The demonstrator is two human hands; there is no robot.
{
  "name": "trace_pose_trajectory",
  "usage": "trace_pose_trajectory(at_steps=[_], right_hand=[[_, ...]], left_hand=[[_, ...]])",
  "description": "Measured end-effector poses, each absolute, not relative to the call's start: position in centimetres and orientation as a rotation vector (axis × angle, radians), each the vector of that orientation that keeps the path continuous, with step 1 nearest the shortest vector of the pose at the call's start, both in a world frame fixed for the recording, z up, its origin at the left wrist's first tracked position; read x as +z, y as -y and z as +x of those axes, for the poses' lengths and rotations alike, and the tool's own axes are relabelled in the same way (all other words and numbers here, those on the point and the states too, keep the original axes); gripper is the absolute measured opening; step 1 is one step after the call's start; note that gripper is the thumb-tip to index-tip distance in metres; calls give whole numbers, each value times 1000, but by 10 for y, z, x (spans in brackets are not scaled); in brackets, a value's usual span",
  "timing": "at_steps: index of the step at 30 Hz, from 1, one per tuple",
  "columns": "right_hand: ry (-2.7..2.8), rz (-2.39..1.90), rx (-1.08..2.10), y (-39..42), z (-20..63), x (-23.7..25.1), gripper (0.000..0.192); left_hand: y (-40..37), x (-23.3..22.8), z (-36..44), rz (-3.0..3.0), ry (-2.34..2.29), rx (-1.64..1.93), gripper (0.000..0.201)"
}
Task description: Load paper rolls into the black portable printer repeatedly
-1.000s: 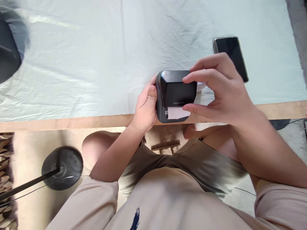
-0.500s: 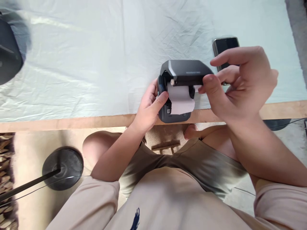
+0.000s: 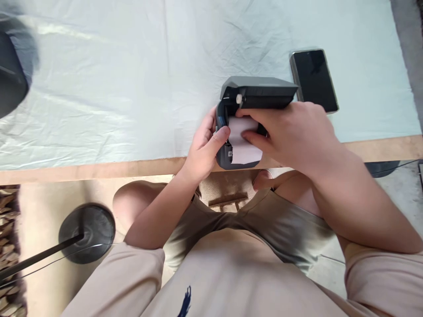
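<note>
A dark grey label printer [image 3: 237, 166] sits at the table's front edge with its lid [image 3: 256, 82] raised. Inside it is a roll of white paper [image 3: 243, 152], whose loose end hangs over the front. My left hand [image 3: 204, 152] is closed round the printer's left side, thumb on the rim of the compartment and fingers behind. My right hand [image 3: 294, 132] reaches in from the right under the lid. Its index finger and thumb lie on the far and near sides of the paper roll, gripping it; the other fingers are hidden.
A black smartphone [image 3: 315, 81] lies on the pale cloth [image 3: 132, 79] behind my right hand. A dark rounded object [image 3: 11, 70] is cut off at the left edge. Below the wooden table edge [image 3: 99, 168] stands a round black base [image 3: 87, 233] with a pole and cable.
My right hand has let go of the lid's right corner and moved left and down onto the paper roll. The lid now stands slightly higher. My left hand has kept its hold.
</note>
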State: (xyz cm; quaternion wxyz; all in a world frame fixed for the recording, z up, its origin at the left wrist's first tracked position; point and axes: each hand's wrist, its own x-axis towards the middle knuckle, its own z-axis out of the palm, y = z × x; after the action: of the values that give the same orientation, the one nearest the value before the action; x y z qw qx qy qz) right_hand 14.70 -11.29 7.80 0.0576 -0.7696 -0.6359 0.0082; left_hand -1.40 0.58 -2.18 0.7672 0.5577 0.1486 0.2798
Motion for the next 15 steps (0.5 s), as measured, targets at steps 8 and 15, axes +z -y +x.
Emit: trace_pose_trajectory(at_steps=[8,15], right_hand=[[1625,-2272,365,107,146,109,49],[610,-1423,497,103,194,102,12]], left_hand=[[2,-11,-15,1090,-441,616,59],[0,-5,-15,925,-490,638,37]])
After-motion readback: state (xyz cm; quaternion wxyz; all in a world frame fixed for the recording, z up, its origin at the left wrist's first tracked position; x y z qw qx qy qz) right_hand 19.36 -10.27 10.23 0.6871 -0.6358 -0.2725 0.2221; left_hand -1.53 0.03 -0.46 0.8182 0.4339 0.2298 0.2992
